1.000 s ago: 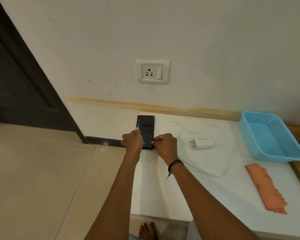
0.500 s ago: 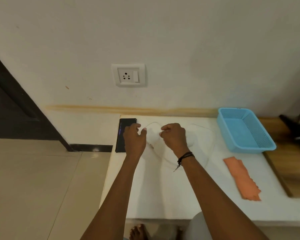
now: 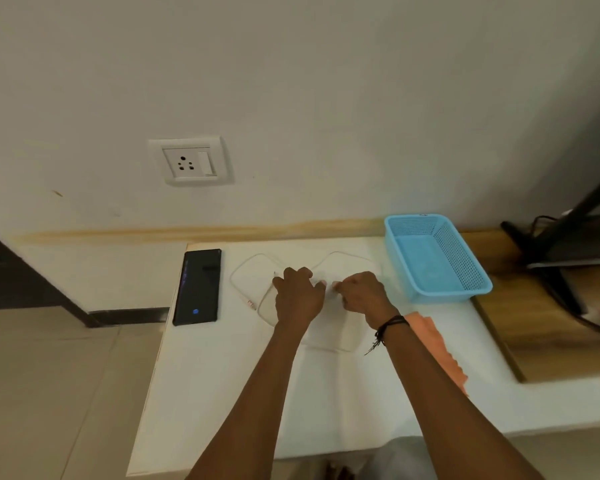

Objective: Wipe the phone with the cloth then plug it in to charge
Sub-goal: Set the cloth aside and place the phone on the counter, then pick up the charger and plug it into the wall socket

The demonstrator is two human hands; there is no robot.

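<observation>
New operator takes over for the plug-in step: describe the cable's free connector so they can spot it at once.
Start at the white table below the wall socket. Between the black phone and the left hand lies a looped white cable. Its connector is the loose tip with a reddish mark, nearest the phone's lower half.

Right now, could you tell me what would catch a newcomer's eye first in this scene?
Two hands, left hand and right hand, meet mid-table over a looped white cable. A black phone lies at the table's left edge, unplugged. A blue basket sits at the back right, with an orange cloth in front of it.
</observation>
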